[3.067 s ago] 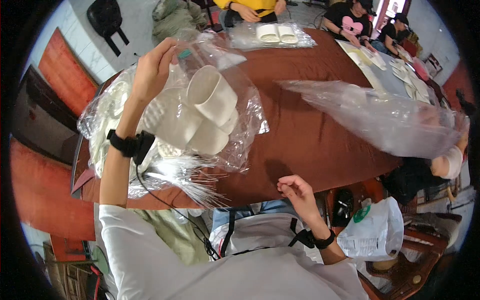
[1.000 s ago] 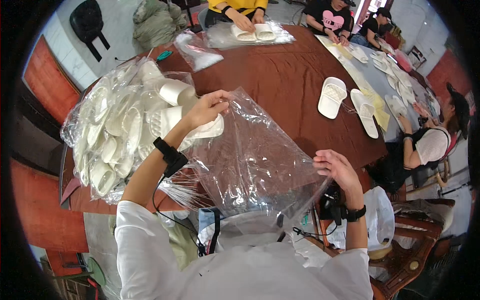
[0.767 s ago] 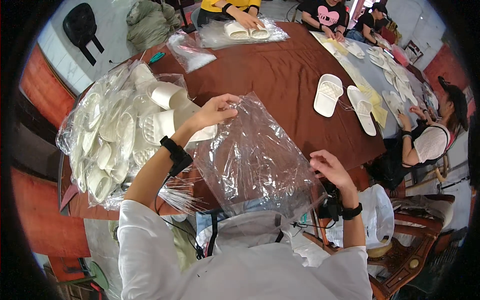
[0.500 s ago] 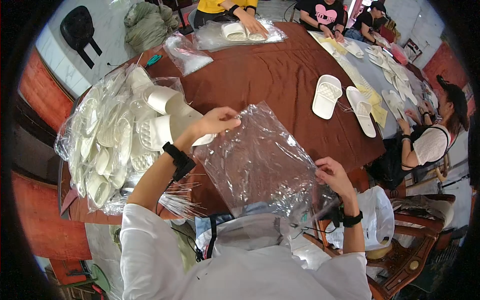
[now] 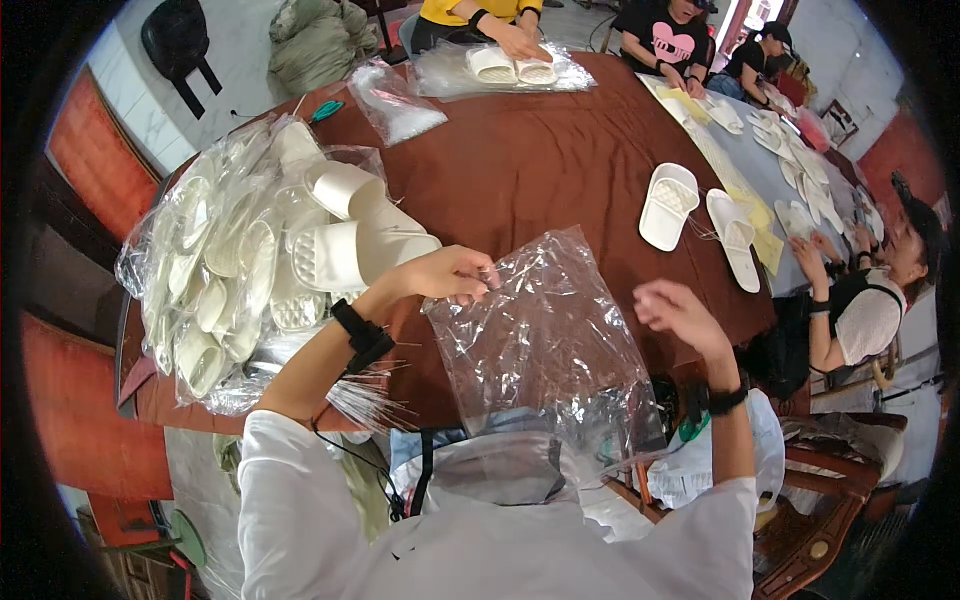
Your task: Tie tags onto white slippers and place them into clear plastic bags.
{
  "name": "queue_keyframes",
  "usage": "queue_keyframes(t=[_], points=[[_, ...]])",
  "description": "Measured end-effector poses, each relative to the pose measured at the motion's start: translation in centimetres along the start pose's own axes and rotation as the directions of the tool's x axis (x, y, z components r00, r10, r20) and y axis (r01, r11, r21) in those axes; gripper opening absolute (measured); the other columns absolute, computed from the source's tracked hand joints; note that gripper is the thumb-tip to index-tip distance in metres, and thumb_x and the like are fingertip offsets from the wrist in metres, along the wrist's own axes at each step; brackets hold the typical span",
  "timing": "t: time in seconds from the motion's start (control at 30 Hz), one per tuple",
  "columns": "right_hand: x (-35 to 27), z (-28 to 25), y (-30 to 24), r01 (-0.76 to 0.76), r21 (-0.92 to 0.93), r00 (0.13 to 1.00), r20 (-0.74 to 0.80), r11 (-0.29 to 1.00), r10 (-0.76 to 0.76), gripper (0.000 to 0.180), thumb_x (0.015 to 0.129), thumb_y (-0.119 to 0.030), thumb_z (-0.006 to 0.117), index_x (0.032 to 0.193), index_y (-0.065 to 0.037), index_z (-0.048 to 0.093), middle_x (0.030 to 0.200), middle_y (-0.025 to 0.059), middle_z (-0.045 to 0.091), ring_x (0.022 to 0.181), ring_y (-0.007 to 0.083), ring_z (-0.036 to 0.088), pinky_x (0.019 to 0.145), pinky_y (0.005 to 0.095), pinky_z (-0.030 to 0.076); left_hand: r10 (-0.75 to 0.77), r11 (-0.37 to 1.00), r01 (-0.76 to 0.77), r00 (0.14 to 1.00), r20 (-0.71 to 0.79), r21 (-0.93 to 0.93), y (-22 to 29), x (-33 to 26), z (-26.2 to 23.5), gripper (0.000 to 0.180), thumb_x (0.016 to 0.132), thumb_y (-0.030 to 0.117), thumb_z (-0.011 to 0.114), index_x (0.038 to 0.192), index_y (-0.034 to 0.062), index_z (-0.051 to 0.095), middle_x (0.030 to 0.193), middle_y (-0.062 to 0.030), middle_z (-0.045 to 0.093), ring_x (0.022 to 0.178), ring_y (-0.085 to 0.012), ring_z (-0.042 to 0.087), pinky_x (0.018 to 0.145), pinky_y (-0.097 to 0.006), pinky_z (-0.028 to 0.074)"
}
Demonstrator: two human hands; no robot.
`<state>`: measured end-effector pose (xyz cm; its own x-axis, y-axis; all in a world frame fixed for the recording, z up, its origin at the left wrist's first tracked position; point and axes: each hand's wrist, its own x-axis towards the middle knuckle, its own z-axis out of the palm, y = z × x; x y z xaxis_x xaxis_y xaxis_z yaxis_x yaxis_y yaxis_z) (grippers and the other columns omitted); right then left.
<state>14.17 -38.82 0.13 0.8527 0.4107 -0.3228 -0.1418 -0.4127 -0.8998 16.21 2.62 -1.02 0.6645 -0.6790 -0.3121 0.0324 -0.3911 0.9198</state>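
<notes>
bag (image 5: 545, 345), one, clear plastic, thin and crinkled, hangs at the centre of the frame, its upper left edge pinched between the thumb and fingers of the left hand (image 5: 450, 273). the right hand (image 5: 680, 312), blurred, is just beside the bag's right edge, fingers loosely bent and off the plastic. two off-white slippers (image 5: 668, 207) with quilted insoles lie right of centre on brown cloth (image 5: 510, 165); two more sit on clear film (image 5: 440, 72) at top centre. at left, a pile (image 5: 230, 250) of wrapped slippers overlaps too much to count, with thin silver wires (image 5: 370, 400) fanning out below. of four co-workers (image 5: 868, 330), one at upper right wears a black shirt bearing a pink heart with lettering. a white sack (image 5: 765, 450), lower right, carries print too small to read.
</notes>
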Motion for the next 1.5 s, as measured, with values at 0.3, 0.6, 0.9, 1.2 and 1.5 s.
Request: queue_keyframes(t=[0.3, 0.6, 0.9, 1.2, 1.5], points=[[9.7, 1.7, -0.2, 0.119, 0.239, 0.992, -0.069, 0.964, -0.106, 0.029, 0.097, -0.031, 0.055, 0.109, -0.005, 0.06, 0.092, 0.0016, 0.062, 0.084, 0.0111, 0.061, 0.072, 0.0244, 0.051, -0.009, 0.98, 0.058, 0.969, -0.247, 0.192, 2.3, -1.3, 1.6, 0.044, 0.086, 0.034, 0.07, 0.117, 0.0053, 0.062, 0.095, -0.006, 0.067, 0.079, -0.0118, 0.062, 0.073, -0.027, 0.05], [8.9, 0.6, 2.0, 0.181, 0.105, 0.952, -0.268, 0.978, -0.147, 0.021, 0.097, -0.024, 0.056, 0.099, -0.004, 0.061, 0.084, -0.0001, 0.06, 0.072, 0.0074, 0.057, 0.06, 0.0212, 0.048, -0.141, 0.989, 0.145, 0.954, -0.266, -0.004, -0.7, -2.7, 0.9, 0.019, 0.086, 0.022, 0.069, 0.091, 0.0046, 0.064, 0.078, -0.0005, 0.063, 0.072, -0.0104, 0.06, 0.06, -0.026, 0.049], [-0.8, -0.9, 1.2, -0.148, -0.085, 0.95, 0.264, 0.985, 0.165, 0.03, 0.093, -0.032, 0.062, 0.102, -0.003, 0.062, 0.089, 0.0038, 0.065, 0.078, 0.0109, 0.063, 0.063, 0.0255, 0.054, -0.164, 0.986, 0.152, 0.929, -0.332, -0.063, -1.4, -2.8, 0.1, 0.016, 0.087, 0.02, 0.068, 0.088, 0.0057, 0.062, 0.078, 0.0003, 0.061, 0.069, -0.0092, 0.058, 0.054, -0.024, 0.046], [-5.1, -3.4, 6.8, -0.178, 0.102, 0.982, -0.051, 0.979, 0.183, 0.023, 0.094, -0.026, 0.06, 0.089, -0.004, 0.062, 0.075, 0.0012, 0.062, 0.065, 0.0098, 0.061, 0.06, 0.024, 0.052, -0.248, 0.968, 0.223, 0.919, -0.305, -0.116, 0.2, -1.8, -0.2, 0.015, 0.088, 0.022, 0.068, 0.088, 0.009, 0.062, 0.078, 0.0026, 0.059, 0.069, -0.0065, 0.053, 0.054, -0.022, 0.04], [-2.0, -7.6, 7.0, 0.013, -0.099, 0.988, -0.152, 0.995, -0.028, 0.024, 0.093, -0.021, 0.058, 0.076, -0.005, 0.058, 0.065, -0.0034, 0.052, 0.057, 0.0061, 0.046, 0.051, 0.0233, 0.036, -0.229, 0.823, 0.067, 0.948, -0.222, -0.564, -2.5, 1.0, -2.4, 0.029, 0.084, 0.021, 0.073, 0.105, 0.0035, 0.065, 0.09, 0.0001, 0.064, 0.073, -0.0071, 0.055, 0.061, -0.019, 0.042]])
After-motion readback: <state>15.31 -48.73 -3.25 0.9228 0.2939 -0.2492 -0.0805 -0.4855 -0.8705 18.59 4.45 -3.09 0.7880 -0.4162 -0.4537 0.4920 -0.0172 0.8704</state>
